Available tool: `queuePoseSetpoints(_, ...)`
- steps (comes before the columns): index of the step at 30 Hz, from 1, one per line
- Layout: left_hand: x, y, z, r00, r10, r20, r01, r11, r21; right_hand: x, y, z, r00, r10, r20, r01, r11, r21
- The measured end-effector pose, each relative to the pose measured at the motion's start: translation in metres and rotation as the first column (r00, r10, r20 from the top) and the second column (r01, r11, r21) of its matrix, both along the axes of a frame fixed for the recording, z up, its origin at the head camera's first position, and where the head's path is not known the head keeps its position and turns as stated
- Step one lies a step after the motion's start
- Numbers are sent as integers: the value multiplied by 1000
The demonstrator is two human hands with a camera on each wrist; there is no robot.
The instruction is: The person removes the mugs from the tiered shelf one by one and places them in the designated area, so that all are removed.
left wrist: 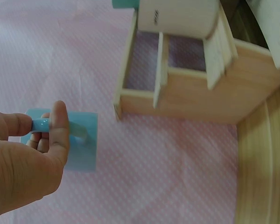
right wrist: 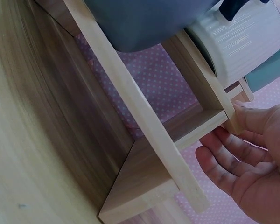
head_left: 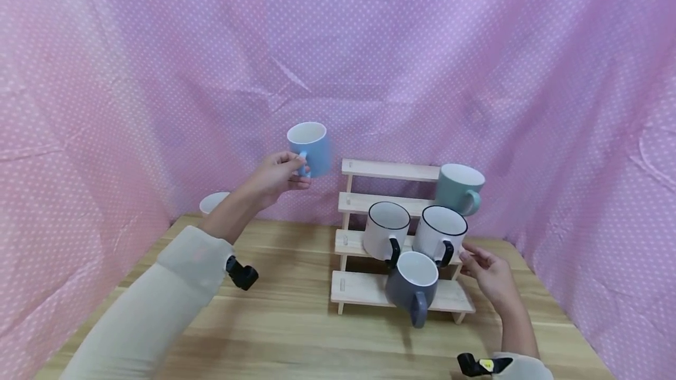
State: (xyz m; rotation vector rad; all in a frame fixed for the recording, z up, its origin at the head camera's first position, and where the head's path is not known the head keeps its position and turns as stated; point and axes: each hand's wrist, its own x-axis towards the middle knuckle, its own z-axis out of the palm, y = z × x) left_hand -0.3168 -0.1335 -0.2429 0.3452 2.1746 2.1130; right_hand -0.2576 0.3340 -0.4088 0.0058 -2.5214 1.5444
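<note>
My left hand holds a light blue mug by its handle, raised to the left of a stepped wooden stand. In the left wrist view, thumb and fingers close round the handle of that blue mug. At the stand's right side, my right hand grips the end of a step, thumb on top and fingers below in the right wrist view. A dark grey mug sits on the lowest step. Two white mugs with black rims, one left and one right, stand above it.
A green mug stands higher on the stand's right end. The top step runs along the back. A white cup shows partly behind my left forearm. Pink dotted cloth hangs round the wooden table.
</note>
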Motion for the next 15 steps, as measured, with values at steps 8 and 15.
queuePoseSetpoints(8, -4, -30, -24, 998, 38, 55, -35, 998, -44, 1, -1, 0, 1000, 4, -7, -4, 1000, -13)
queuePoseSetpoints(15, -8, -50, -57, 995, 67, 74, -61, 995, -82, 1, -1, 1, 1000, 0, -20, 0, 1000, -9)
